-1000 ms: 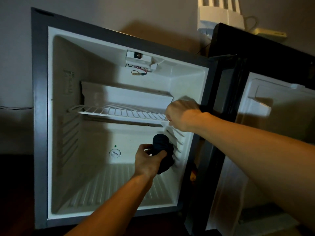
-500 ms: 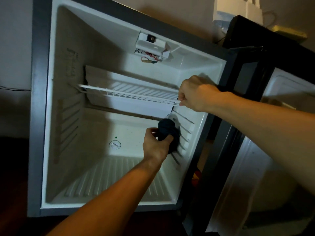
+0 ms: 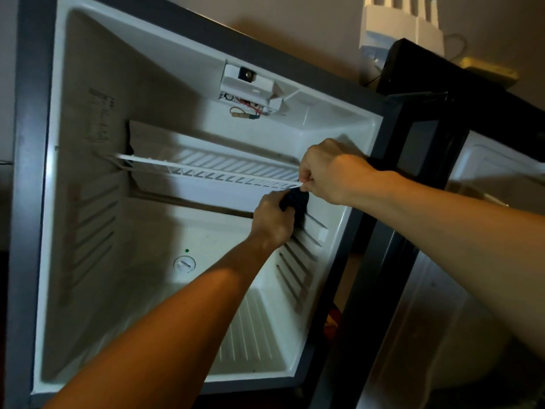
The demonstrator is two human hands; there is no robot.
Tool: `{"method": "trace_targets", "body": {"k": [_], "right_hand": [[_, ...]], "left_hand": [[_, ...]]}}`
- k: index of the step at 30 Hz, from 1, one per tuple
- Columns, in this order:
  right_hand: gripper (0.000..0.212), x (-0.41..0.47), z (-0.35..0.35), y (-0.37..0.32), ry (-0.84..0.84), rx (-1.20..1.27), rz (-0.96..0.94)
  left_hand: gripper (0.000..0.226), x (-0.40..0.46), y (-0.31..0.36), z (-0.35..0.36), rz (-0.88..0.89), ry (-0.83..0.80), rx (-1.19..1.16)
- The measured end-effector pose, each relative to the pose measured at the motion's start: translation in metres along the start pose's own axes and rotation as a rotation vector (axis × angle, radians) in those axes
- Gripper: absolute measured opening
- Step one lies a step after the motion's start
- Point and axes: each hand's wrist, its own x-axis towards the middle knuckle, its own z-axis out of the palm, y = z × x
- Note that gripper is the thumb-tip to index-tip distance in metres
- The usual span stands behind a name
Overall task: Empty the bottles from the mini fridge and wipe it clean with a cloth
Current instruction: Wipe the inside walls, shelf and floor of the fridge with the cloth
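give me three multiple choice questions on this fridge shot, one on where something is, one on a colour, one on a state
1. Where is the cloth?
A. on the fridge floor
B. against the right inner wall, just under the wire shelf
C. on the door

2. What colour is the cloth?
A. dark, near black
B. white
C. yellow

3. What is the right hand doing?
A. hanging free
B. pressing flat on the door
C. gripping the front right corner of the wire shelf

Answers:
1 B, the left hand holds it on the ribbed wall below the shelf.
2 A, it shows dark against the white fridge lining.
3 C, its fingers curl round the shelf's front rod.
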Motion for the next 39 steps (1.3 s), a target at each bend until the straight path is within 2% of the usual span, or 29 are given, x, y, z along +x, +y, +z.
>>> {"method": "trace_targets", "body": {"k": [5, 9, 13, 18, 20, 23, 27, 31, 35, 39], "right_hand": [[0.007, -0.001, 0.002, -0.002, -0.026, 0.012, -0.019], [0.014, -0.001, 0.002, -0.003, -0.041, 0.013, -0.011], [0.003, 0.000, -0.001, -0.006, -0.092, 0.020, 0.014], [0.008, -0.005, -0.003, -0.006, -0.118, 0.037, 0.017], [0.006, -0.008, -0.004, -0.006, -0.127, 0.023, 0.008], [0.016, -0.015, -0.003, -0.007, -0.148, -0.005, -0.025], [0.008, -0.023, 0.006, -0.007, -0.111, -0.115, -0.117], [0.028, -0.023, 0.011, -0.003, -0.107, -0.153, -0.166], [0.018, -0.021, 0.012, 0.002, -0.148, -0.122, -0.186], [0.028, -0.017, 0.017, 0.009, -0.113, -0.029, -0.195]], "left_hand": [[0.045, -0.008, 0.003, -0.010, 0.048, -0.118, -0.062], [0.049, -0.023, 0.005, -0.019, 0.090, -0.204, -0.097], [0.034, -0.042, 0.017, -0.028, 0.111, -0.241, -0.131], [0.032, -0.073, 0.019, -0.027, 0.099, -0.308, -0.292], [0.029, -0.088, 0.008, -0.020, -0.001, -0.259, -0.345], [0.022, -0.092, -0.018, -0.011, -0.205, -0.049, -0.319], [0.021, -0.076, -0.036, -0.015, -0.432, 0.101, -0.376], [0.019, -0.065, -0.032, -0.013, -0.426, 0.116, -0.404], [0.025, -0.054, -0.032, -0.001, -0.432, 0.116, -0.369], [0.029, -0.042, -0.019, 0.010, -0.258, 0.080, -0.332]]}}
